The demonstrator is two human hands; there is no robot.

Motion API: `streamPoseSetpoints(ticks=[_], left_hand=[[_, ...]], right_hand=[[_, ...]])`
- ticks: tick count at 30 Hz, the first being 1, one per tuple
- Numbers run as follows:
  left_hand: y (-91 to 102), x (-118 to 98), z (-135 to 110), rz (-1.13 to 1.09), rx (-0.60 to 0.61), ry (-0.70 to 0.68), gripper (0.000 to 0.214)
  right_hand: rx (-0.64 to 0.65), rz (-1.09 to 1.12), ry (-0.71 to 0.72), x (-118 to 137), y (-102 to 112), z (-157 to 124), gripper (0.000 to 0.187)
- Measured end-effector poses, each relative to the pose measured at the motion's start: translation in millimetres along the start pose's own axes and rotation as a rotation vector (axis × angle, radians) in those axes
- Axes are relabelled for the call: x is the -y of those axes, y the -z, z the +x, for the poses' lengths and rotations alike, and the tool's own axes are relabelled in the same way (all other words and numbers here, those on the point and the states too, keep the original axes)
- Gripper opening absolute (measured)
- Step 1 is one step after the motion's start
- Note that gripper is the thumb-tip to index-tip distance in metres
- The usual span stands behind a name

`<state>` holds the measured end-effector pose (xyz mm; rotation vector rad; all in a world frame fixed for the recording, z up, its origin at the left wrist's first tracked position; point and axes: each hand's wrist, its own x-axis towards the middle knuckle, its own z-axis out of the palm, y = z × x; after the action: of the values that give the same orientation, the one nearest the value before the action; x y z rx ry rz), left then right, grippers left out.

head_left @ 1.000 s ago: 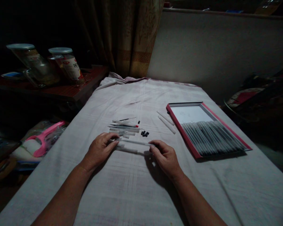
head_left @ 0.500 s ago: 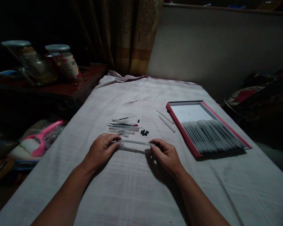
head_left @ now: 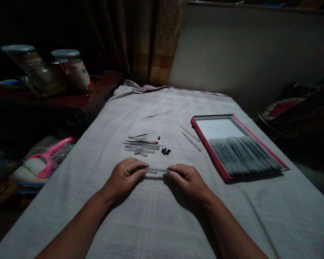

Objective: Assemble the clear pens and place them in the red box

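Between my two hands a slim translucent pen (head_left: 160, 169) lies level, pinched at both ends. My left hand (head_left: 127, 177) has thumb and fingers closed on its left end. My right hand (head_left: 188, 180) grips the right end the same way; the fingers cover both tips. Just below it a clear pen tube (head_left: 151, 172) shows partly on the cloth. Beyond my hands lies a small pile of clear tubes and refills (head_left: 143, 146), one with a red tip. Several short black caps (head_left: 166, 151) sit to its right.
On the right rests a red-edged box (head_left: 224, 171) holding a row of pens (head_left: 243, 154). Two loose clear tubes (head_left: 191, 140) lie left of it. A white checked cloth (head_left: 151, 223) covers the surface. Jars (head_left: 75, 73) stand on a dark side table; a pink object (head_left: 47, 160) lies lower left.
My hands have come closer together along the pen and slightly nearer to me. The left hand has shifted right. The pile, caps and box stay where they were.
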<state>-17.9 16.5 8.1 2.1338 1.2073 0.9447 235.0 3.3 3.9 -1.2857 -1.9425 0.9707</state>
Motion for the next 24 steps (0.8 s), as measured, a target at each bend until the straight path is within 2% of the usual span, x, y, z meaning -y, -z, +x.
streamPoseSetpoints(ticks=[10,18,20,21,24], left_hand=[[-0.1,-1.0,-1.5,0.058,0.01,-0.099,0.013],[-6.8,3.3,5.8,0.082,-0.047,-0.086,0.015],[-6.7,6.1,7.2,0.115,-0.093,-0.097,0.021],[-5.7,8.0,7.2,0.133,-0.116,-0.101,0.026],[-0.6,14.3,5.8,0.179,-0.183,-0.079,0.031]], right_hand=[[-0.013,-0.082,0.082,0.7,-2.0,-0.5,0.023],[-0.057,-0.128,0.067,6.4,-1.9,0.4,0.022],[-0.155,-0.125,0.074,5.1,5.8,0.4,0.021],[-0.253,-0.123,0.078,2.2,13.1,0.0,0.021],[-0.676,-0.173,0.066,-18.9,50.5,-5.5,0.023]])
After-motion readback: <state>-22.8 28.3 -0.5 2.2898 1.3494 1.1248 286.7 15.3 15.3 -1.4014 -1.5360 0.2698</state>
